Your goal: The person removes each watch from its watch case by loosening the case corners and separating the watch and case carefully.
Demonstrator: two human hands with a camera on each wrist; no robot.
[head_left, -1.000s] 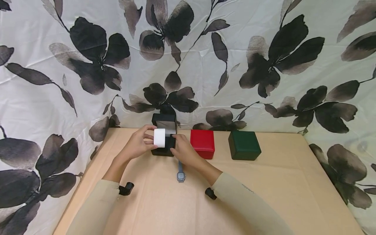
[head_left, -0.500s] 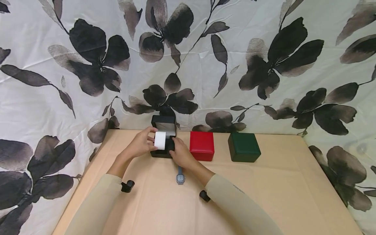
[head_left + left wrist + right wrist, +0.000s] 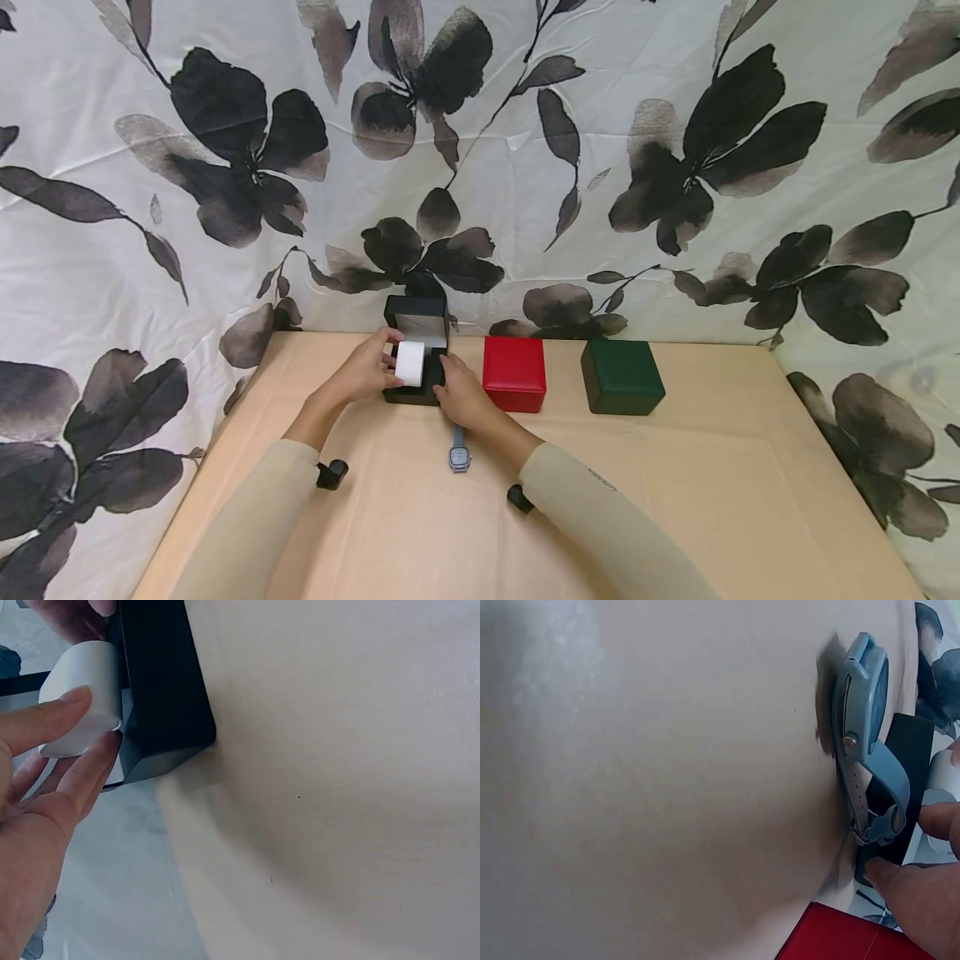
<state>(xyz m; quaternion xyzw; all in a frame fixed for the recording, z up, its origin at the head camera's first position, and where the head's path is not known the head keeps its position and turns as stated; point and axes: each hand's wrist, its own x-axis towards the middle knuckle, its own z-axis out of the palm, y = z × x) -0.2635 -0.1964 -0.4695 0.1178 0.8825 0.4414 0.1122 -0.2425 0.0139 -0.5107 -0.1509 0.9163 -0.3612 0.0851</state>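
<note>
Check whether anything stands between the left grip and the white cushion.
Nothing visible does: the left grip holds the white cushion directly, thumb against it, at the open black box. The blue watch lies in front, clear of both.

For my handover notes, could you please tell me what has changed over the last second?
The left hand has carried the white roll slightly right and down in the head view, relative to the open black box. No grip changed: the right hand still holds the box. Watch, red box and green box stayed put.
</note>
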